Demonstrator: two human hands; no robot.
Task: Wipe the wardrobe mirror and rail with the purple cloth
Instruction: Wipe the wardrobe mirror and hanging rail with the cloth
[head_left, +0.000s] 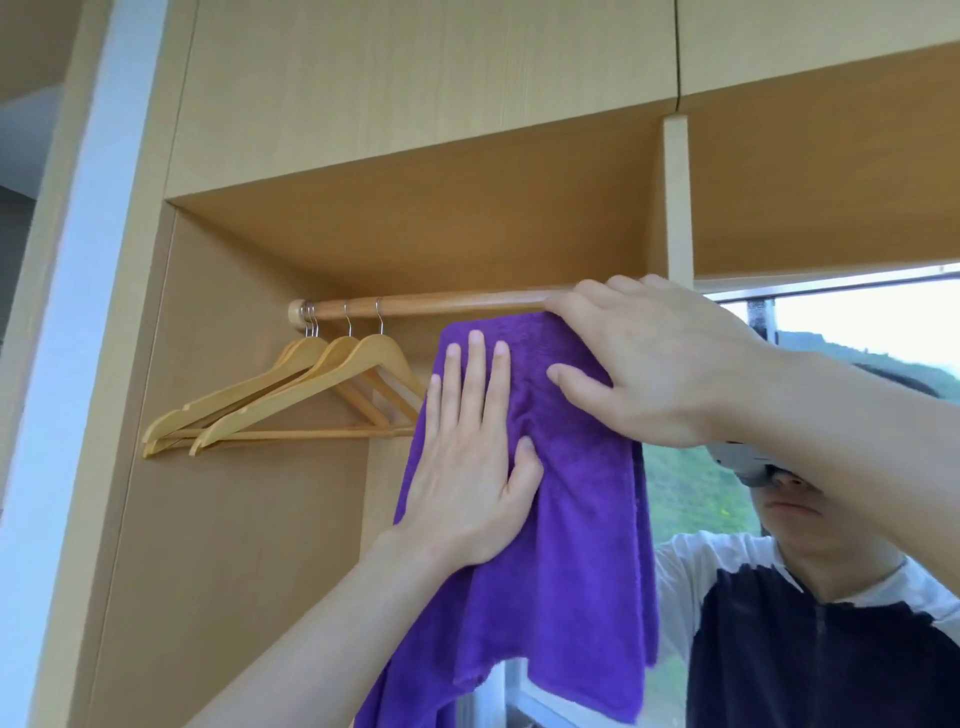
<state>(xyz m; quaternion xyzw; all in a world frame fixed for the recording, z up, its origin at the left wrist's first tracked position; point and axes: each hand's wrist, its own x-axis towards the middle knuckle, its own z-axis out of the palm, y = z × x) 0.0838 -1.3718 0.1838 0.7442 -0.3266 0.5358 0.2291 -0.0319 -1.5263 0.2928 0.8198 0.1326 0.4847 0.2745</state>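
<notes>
Far left, smooth wooden hangers (291, 395) with thin metal hooks dangle from the round, polished wooden rail (441, 304) inside the pale wood-grain wardrobe (415, 78). Moving right, the left hand (470, 462) lies flat, fingers straight and together, pressing on the fluffy purple cloth (571, 571), which drapes over the rail and hangs in soft folds. Next, the right hand (660, 364) sits on top of the rail, fingers curled over it and thumb pressing the cloth's upper edge. Far right, the glossy mirror (841, 332) shows the person's reflection.
</notes>
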